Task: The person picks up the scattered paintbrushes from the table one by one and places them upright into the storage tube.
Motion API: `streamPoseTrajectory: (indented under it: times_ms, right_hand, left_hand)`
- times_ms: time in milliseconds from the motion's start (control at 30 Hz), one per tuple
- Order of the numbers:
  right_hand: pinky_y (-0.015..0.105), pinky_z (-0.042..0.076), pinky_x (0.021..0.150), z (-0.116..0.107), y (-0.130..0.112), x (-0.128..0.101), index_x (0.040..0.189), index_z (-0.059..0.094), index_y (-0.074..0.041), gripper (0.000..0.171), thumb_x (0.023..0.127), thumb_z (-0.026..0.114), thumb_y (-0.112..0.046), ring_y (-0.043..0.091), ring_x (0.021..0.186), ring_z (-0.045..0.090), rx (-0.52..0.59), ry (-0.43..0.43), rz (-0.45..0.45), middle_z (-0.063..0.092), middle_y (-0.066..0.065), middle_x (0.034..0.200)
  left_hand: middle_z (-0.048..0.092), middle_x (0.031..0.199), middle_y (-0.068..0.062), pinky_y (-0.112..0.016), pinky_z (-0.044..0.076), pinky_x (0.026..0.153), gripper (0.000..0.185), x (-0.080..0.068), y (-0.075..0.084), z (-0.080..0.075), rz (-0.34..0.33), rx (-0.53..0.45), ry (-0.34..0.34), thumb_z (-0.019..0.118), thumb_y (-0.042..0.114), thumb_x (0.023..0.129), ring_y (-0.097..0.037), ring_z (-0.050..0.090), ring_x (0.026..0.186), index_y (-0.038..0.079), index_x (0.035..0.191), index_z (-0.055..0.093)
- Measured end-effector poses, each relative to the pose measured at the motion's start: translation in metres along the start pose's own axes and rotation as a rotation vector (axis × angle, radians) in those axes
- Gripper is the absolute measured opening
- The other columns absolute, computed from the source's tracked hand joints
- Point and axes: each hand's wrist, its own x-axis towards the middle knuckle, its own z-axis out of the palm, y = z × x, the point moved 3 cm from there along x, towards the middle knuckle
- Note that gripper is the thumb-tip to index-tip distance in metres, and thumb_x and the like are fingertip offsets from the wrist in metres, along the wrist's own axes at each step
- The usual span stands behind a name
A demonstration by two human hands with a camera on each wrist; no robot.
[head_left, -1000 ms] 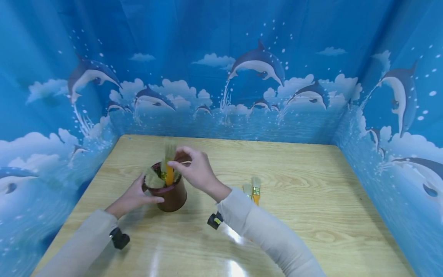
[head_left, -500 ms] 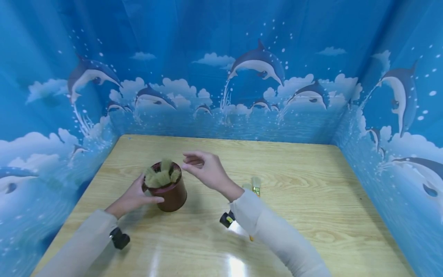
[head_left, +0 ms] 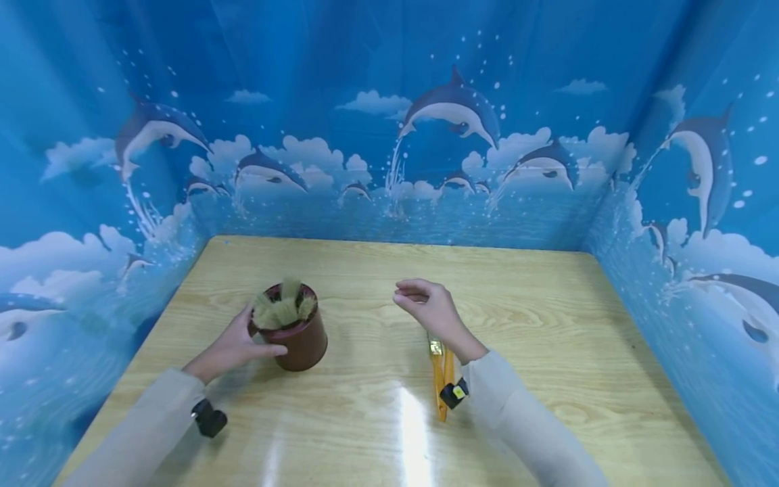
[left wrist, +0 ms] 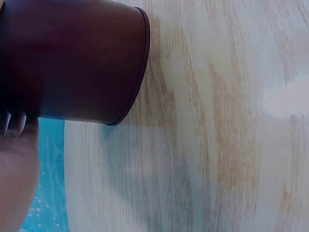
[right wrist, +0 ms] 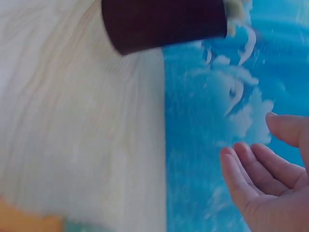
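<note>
A dark brown cylindrical pot [head_left: 302, 345] stands upright at the left of the table. Several paintbrushes [head_left: 282, 312] are in it, with pale bristles up. My left hand [head_left: 233, 349] grips the pot's left side, thumb across the front; in the left wrist view its fingers [left wrist: 17, 124] reach behind the pot wall [left wrist: 72, 58]. Held in the air right of the pot, my right hand [head_left: 433, 312] has loosely bent fingers with nothing between them, as the right wrist view also shows. Below its wrist lie two orange-handled paintbrushes [head_left: 437, 379] on the table, partly covered by hand and sleeve.
The wood-grain table [head_left: 353, 419] is enclosed at the back and sides by a blue curtain [head_left: 341, 81] printed with dolphins. A small black camera [head_left: 209, 418] is strapped to my left wrist, another [head_left: 454, 392] to my right.
One second ago my right hand held a paintbrush, bristles up, in the pot's mouth. It let go and moved right, empty, over the two brushes. My left hand stayed on the pot.
</note>
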Motion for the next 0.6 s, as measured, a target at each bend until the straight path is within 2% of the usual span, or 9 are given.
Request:
streamPoseTrajectory:
  times_ms: [267,600]
  right_hand:
    - [0.040,0.051,0.096,-0.028,0.036,-0.019,0.126,0.061,-0.007,0.037,0.095,0.062,-0.026,0.025,0.111,0.060,-0.018,0.055,0.114,0.064,0.011,0.118]
    - [0.038,0.049,0.099,-0.053,0.071,-0.040,0.129,0.057,0.000,0.042,0.094,0.062,-0.024,0.027,0.115,0.058,-0.012,0.126,0.224,0.061,0.014,0.124]
  left_hand:
    - [0.022,0.154,-0.023,-0.062,0.020,0.112,0.107,0.000,0.001,0.000,0.001,-0.012,0.004,0.082,0.023,0.076,-0.044,0.022,0.140,0.008,0.153,0.010]
    - [0.021,0.155,-0.021,-0.062,0.020,0.112,0.106,0.002,-0.003,0.001,0.012,0.008,0.005,0.081,0.027,0.077,-0.044,0.021,0.140,0.008,0.153,0.010]
